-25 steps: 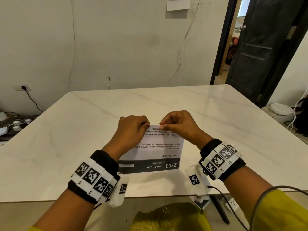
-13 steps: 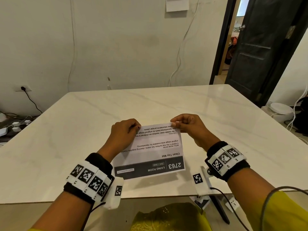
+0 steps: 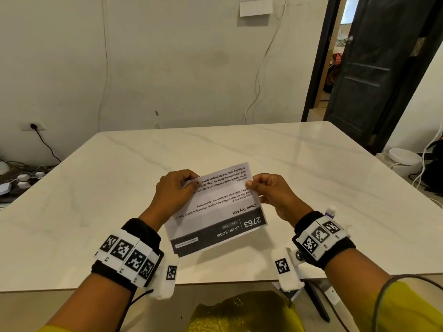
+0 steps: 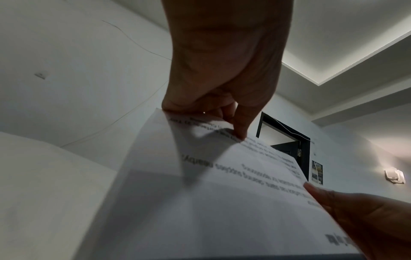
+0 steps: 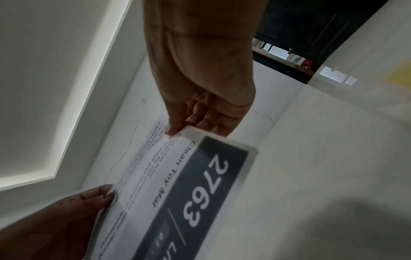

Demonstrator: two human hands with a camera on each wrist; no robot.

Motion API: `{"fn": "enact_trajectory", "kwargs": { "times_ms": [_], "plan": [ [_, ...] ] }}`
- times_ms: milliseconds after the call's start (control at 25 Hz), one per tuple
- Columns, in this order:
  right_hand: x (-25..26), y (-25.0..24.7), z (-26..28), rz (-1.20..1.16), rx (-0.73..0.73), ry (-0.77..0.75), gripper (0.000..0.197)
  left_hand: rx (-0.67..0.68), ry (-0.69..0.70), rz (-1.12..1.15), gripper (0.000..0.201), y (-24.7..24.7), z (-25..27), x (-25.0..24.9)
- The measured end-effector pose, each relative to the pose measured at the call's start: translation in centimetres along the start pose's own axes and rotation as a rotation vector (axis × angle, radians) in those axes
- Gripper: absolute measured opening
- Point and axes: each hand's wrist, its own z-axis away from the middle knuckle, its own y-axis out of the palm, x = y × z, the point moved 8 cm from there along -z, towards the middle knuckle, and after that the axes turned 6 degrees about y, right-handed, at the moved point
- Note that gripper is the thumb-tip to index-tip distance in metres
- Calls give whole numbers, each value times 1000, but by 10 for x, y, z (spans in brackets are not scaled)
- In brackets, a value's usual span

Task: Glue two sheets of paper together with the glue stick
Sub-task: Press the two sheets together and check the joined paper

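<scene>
Left hand and right hand raised, fingers curled, each pinching sheet edge.

Two hands are in view, the left hand and the right hand, and between them is one printed paper; whether a second sheet lies behind it cannot be told. One glue stick shows just beyond the right hand's wrist, on the one desk below both hands. Each wrist carries one marker band, two in all, the left band and the right band; far beyond the hands are one door, one note on the wall and one wall socket.
</scene>
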Motion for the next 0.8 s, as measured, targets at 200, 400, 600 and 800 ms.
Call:
{"fn": "enact_trajectory", "kwargs": {
  "times_ms": [200, 400, 600, 800],
  "plan": [
    [-3, 2, 1, -25, 33, 37, 10, -31, -29, 94, 12, -2, 1, 4],
    [-16, -4, 7, -4, 14, 62, 8, -123, -82, 184, 20, -13, -2, 16],
    [-21, -7, 9, -90, -4, 69, 6, -147, -103, 258, 17, -15, -4, 23],
    [-25, -6, 13, -234, -36, 65, 9, -216, -159, 356, 15, -22, -2, 35]
  ]
}}
